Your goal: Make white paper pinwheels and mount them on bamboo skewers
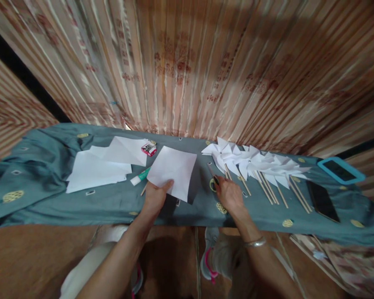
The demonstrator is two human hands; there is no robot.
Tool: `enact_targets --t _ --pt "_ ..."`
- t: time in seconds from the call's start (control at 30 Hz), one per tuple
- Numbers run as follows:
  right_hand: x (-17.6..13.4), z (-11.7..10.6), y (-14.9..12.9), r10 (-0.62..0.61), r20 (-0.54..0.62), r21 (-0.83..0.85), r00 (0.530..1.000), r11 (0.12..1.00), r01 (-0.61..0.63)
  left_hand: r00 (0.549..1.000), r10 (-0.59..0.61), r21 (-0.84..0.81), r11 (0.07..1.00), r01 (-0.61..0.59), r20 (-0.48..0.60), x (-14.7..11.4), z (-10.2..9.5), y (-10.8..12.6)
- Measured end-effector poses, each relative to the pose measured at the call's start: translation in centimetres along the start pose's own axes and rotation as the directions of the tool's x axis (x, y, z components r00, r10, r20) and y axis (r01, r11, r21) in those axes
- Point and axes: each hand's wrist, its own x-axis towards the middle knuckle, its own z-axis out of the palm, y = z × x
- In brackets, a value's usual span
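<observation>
My left hand (156,195) is closed on the lower left edge of a white square sheet of paper (174,168), thumb on top, the sheet lifted a little over the cloth. To its right, my right hand (230,193) is closed round the dark handle of what look like scissors (210,169), their thin metal tip pointing away from me. A yellow-green ring (212,185) shows beside those fingers; whether it belongs to the scissors I cannot tell. A green and white tube (140,177) and the end of a wooden stick (143,189) lie by the left hand.
White paper sheets (96,168) lie at the left, near a small red and white box (148,148). Several white paper pinwheels (249,160) on wooden sticks overlap at the right. Beyond them are a blue-framed tablet (341,170) and a dark phone (322,201). A patterned curtain (180,74) hangs behind.
</observation>
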Motion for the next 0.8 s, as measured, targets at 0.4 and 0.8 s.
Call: enact_targets --t 0.4,0.8 --pt "-1.5 -1.2 -0.8 -0.075 0.144 0.248 0.987 0.968 0.038 0.979 0.200 0.197 0.962 -0.190 -0.034 1.8 -1.2 1.8" --pt "-2.5 0.0 -3.4 -0.274 0.450 0.852 0.850 -0.153 -0.500 0.982 0.170 0.258 0.955 -0.145 -0.076 3.2 -2.1 1.4"
